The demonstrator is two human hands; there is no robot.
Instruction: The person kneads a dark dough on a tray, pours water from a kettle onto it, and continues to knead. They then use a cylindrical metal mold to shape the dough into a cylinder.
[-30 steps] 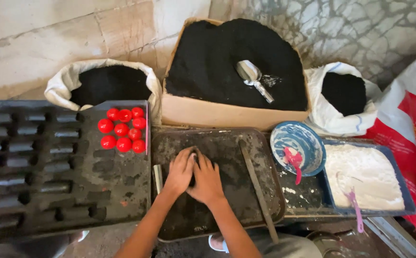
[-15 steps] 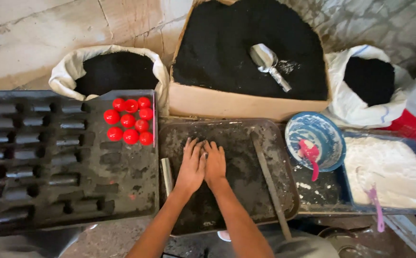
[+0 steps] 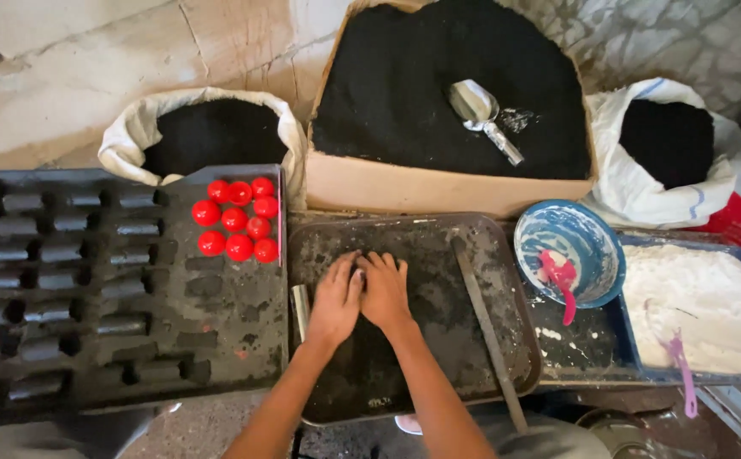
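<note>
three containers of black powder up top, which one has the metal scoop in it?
The middle one, the cardboard box: the metal scoop lies on its powder. The white sack on the left and the white sack on the right hold none.

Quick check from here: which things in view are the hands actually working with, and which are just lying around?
In use:
- left hand and right hand, side by side, palms down on the dark tray
- black powder on that tray

Lying about:
- red balls on the mould rack
- metal scoop in the cardboard box
- blue bowl
- white powder
- metal bar
</note>
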